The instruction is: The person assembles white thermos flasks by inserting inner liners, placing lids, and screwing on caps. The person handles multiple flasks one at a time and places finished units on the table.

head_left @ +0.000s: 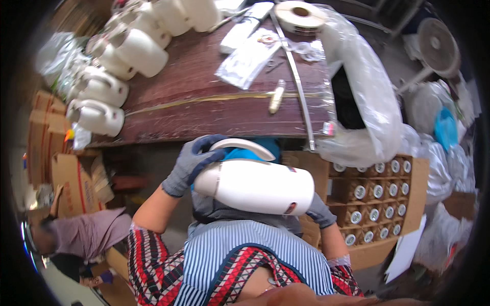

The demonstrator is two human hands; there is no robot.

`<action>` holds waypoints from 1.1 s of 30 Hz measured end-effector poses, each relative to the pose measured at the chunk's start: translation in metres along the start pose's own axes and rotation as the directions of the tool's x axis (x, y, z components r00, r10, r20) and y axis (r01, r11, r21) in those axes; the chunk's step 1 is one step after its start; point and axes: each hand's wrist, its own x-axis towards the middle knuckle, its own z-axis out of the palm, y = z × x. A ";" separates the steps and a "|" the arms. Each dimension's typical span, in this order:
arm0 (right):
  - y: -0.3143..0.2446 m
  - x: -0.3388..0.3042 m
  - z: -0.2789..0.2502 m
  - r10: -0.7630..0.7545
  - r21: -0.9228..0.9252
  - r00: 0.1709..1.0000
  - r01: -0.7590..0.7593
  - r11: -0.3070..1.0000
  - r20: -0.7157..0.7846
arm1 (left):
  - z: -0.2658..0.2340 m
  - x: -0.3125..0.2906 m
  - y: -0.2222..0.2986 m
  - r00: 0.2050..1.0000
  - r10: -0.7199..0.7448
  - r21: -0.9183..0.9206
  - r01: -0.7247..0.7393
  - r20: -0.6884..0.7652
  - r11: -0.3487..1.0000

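Observation:
A white thermos jug (260, 186) with a curved handle lies sideways in front of my body, held between both hands. My left hand (196, 160), in a grey and dark blue glove, is closed round its lid end beside the handle. At the base end, my right hand (320, 212) in a matching glove supports the jug; its fingers are partly hidden behind it. Just beyond stands a dark red-brown table (199, 102) with several similar white jugs (139, 52) along its left side.
Clear plastic sleeves (247, 66), a long metal strip (297, 76), a small yellowish tool (277, 97) and a tape roll (299, 14) lie on the table. A divided carton (418, 204) of round silver-ended items stands at right. Another person (94, 232) is at lower left.

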 end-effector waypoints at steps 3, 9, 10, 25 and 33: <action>-0.006 -0.001 0.005 -0.019 -0.080 0.995 0.011 0.997 -0.093 | 0.000 -0.002 -0.011 0.999 -0.026 -0.138 0.020 -0.043 0.990; -0.035 0.002 -0.001 -0.016 -0.512 0.999 0.032 0.859 0.035 | -0.014 0.001 -0.053 0.979 0.202 -0.042 -0.202 -0.013 0.978; -0.052 -0.001 0.004 0.043 -0.434 0.998 -0.018 0.901 0.047 | -0.017 0.000 -0.064 0.975 0.224 -0.049 -0.224 -0.011 0.973; -0.278 0.040 0.061 -0.802 -0.786 0.433 0.614 -0.072 0.412 | 0.015 0.029 -0.108 0.976 -0.015 -0.832 0.193 0.217 0.520; -0.031 0.224 -0.287 -0.208 -0.576 0.538 -0.744 0.338 -0.817 | 0.012 0.093 -0.120 0.995 0.005 -0.520 0.049 0.101 0.853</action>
